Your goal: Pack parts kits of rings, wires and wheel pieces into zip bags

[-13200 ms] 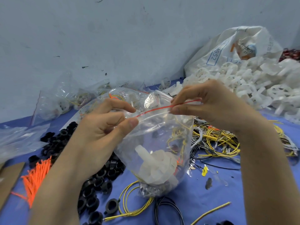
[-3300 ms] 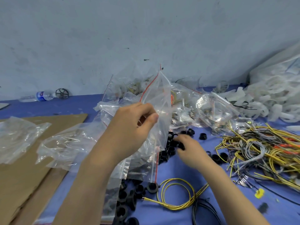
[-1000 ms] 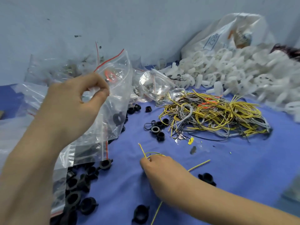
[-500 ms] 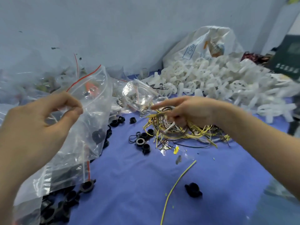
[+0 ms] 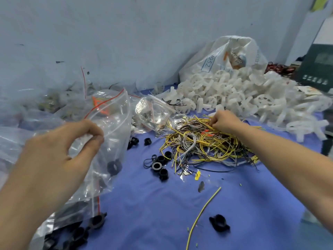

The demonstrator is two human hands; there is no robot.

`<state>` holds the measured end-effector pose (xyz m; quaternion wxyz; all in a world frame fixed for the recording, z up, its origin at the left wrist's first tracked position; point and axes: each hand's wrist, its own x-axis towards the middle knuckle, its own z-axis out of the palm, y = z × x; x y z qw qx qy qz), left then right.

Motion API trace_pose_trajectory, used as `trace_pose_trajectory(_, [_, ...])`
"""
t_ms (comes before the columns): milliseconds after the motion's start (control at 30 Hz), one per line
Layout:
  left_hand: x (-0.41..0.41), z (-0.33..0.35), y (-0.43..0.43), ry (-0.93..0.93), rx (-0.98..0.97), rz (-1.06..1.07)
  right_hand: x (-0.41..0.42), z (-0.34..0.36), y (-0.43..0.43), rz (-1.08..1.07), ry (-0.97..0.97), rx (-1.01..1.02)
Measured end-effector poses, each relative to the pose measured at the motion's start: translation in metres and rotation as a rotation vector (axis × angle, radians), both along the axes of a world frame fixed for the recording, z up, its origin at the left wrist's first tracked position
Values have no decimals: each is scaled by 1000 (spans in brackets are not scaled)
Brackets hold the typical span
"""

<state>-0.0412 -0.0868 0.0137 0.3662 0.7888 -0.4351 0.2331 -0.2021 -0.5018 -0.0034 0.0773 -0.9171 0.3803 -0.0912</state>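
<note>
My left hand [image 5: 59,152] pinches the rim of a clear zip bag [image 5: 110,141] with a red seal line, held up above the blue table [image 5: 153,210]. A black ring [image 5: 114,166] lies inside the bag. My right hand [image 5: 223,120] is curled on the far side of a tangled pile of yellow, grey and black wires [image 5: 200,143], fingers closed on some strands. A heap of white wheel pieces [image 5: 239,94] lies behind that hand. Loose black rings [image 5: 159,167] sit in front of the wires.
Filled zip bags [image 5: 153,114] lie at the back centre and left. A white sack [image 5: 228,55] leans on the wall. More black rings [image 5: 72,235] lie under the bag at bottom left; one black ring piece [image 5: 219,222] and a yellow wire [image 5: 203,215] lie near me.
My right hand has moved further right and back across the wire pile and curled onto strands there. My left hand still holds the bag up.
</note>
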Motion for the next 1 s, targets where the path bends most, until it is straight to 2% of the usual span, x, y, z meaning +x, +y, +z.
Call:
trace_pose_trajectory(100, [-18,8,-6,13,-3,-102,4,-4,-3,31,46,83])
trace_pose_trajectory(200, [-19,7,-9,20,-29,-115,8,-1,-10,57,125,129])
trace_pose_trajectory(400, [-20,5,-10,33,-53,-109,21,-6,-3,58,259,-68])
trace_pose_trajectory(533, [-21,7,-6,49,-59,-94,21,-8,4,28,325,-109])
trace_pose_trajectory(600, [-20,8,-4,61,-65,-86,19,-1,4,-12,279,-113])
trace_pose_trajectory(700, [-16,10,-2,73,-76,-91,16,22,0,-99,-29,-109])
trace_pose_trajectory(767, [-16,11,-1,99,-80,-94,14,39,-2,-61,-116,-12])
trace_pose_trajectory(833, [-17,14,0,125,-94,-92,9,54,5,6,-16,175])
trace_pose_trajectory(900, [-24,18,0,115,-92,-70,3,68,7,15,0,329])
trace_pose_trajectory(1000, [-39,25,-1,90,-86,-56,-1,83,8,2,40,373])
